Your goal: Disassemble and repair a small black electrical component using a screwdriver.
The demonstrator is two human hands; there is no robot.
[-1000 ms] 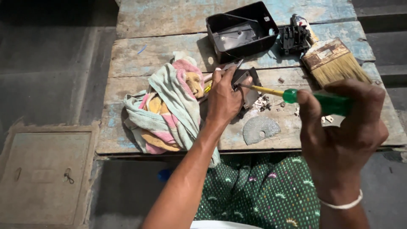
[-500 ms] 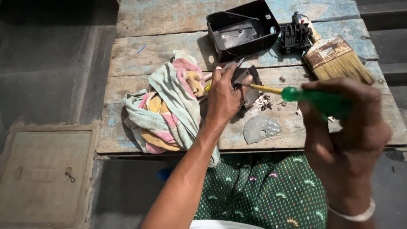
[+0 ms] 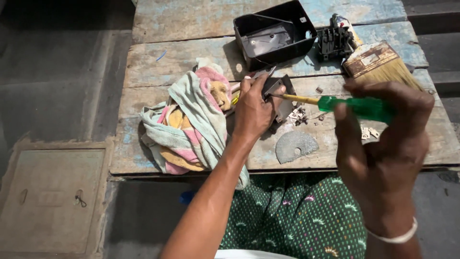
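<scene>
Left hand (image 3: 255,111) clamps small dark metal part (image 3: 279,94) on worn wooden table (image 3: 191,52), just right of crumpled cloth (image 3: 189,125). Right hand (image 3: 383,139), fingers closed round green-handled screwdriver (image 3: 335,102), tip touching part. Risk: tip could slip off and jab left fingers. Grey disc (image 3: 295,146) lies near.
</scene>
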